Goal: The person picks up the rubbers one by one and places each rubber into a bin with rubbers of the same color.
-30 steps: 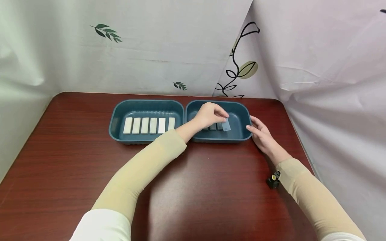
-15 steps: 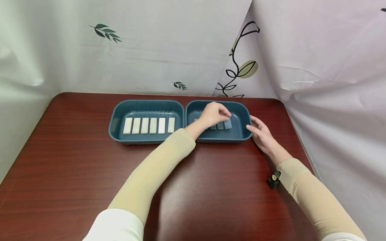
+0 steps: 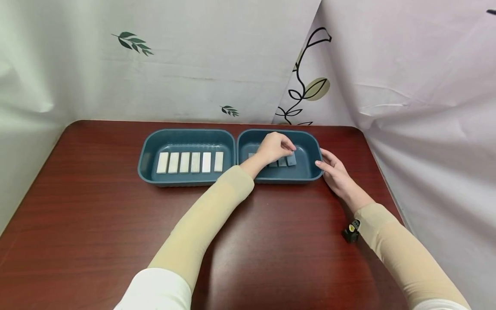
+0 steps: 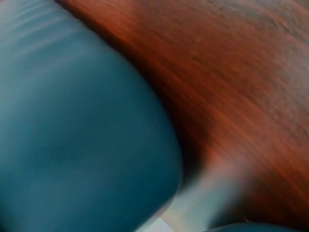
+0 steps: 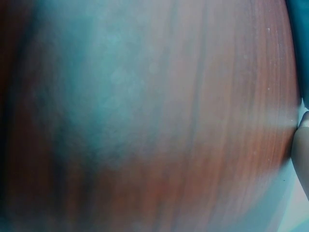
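Observation:
My left hand point(image 3: 272, 147) reaches into the right blue tray point(image 3: 284, 178) and pinches the upper end of a blue-grey rectangular tile point(image 3: 292, 160). That tile rests at the right end of a row of similar tiles point(image 3: 282, 162), partly hidden under the hand. My right hand point(image 3: 336, 173) grips the right end of this tray, thumb over the rim and fingers along the outside. Only a fingertip point(image 5: 301, 145) beside the tray shows in the right wrist view. In the left wrist view, a tray's outer wall point(image 4: 87, 130) fills the left side; the hand's hold is out of sight.
To the left, a matching blue tray point(image 3: 186, 183) touches the right one and holds a row of several off-white tiles point(image 3: 184, 162). Both trays stand on a dark red wooden table point(image 3: 97, 206). White cloth point(image 3: 186, 64) hangs behind the table.
My left hand has moved slightly right with the tile, which now lies straighter beside the row. The right hand keeps its grip on the tray.

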Demonstrator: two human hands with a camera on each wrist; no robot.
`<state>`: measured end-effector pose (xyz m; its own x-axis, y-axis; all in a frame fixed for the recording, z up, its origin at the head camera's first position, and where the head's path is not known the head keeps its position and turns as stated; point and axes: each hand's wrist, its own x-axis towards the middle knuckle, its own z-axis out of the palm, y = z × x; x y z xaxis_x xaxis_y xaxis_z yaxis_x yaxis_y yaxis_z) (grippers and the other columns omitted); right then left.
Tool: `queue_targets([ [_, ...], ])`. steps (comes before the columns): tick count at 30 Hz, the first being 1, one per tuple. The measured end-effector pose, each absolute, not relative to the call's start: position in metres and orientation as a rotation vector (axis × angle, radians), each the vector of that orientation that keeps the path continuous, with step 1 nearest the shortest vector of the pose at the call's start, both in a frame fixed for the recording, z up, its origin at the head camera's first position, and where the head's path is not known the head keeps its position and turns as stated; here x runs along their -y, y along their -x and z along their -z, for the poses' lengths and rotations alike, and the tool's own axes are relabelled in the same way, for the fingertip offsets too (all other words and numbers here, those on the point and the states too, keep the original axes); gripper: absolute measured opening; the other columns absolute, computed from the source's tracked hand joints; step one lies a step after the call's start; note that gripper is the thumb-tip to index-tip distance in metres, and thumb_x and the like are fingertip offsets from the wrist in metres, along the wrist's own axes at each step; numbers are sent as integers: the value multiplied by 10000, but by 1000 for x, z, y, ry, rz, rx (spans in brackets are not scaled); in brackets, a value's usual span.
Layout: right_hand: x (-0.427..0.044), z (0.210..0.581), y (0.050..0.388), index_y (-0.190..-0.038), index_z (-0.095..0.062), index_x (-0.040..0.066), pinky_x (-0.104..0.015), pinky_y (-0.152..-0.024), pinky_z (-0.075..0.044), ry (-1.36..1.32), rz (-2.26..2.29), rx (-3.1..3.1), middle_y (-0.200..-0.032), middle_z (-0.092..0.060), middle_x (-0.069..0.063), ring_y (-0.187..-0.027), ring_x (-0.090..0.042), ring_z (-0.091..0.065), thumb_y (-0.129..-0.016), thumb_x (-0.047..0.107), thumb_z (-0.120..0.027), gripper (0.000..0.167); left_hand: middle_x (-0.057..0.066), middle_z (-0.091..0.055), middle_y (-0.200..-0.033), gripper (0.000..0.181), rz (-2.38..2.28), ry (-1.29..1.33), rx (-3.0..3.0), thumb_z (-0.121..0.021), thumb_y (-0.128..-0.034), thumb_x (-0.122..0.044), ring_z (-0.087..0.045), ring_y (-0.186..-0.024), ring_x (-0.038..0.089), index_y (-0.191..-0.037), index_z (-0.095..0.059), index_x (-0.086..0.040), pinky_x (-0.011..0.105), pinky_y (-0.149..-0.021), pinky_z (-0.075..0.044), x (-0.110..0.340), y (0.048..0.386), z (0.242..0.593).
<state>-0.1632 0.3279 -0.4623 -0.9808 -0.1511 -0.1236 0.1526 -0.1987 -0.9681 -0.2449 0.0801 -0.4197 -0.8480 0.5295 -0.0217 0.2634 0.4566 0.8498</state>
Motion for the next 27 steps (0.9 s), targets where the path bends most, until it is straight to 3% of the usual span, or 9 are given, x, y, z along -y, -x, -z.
queue_targets([
  [18,-326,463,165,-1499,-447,76,-153,-990,-527,-12,2286,-1849,-1324,-670,99,-1223,-37,-628,-1082,-8,-507,430,87,-782,-1178,156,-1292,-708,-2439,-722,-1019,-99,-720,-1070,218,-1141,-814,-71,313,-929,-594,-81,249,429],
  [27,-327,463,164,-1432,-525,146,-158,-985,-530,-7,2292,-1853,-1322,-682,94,-1213,-41,-643,-1084,-5,-504,381,76,-757,-1248,211,-1211,-755,-2472,-697,-1034,-93,-690,-1148,213,-1222,-794,-102,335,-996,-570,-82,253,436],
])
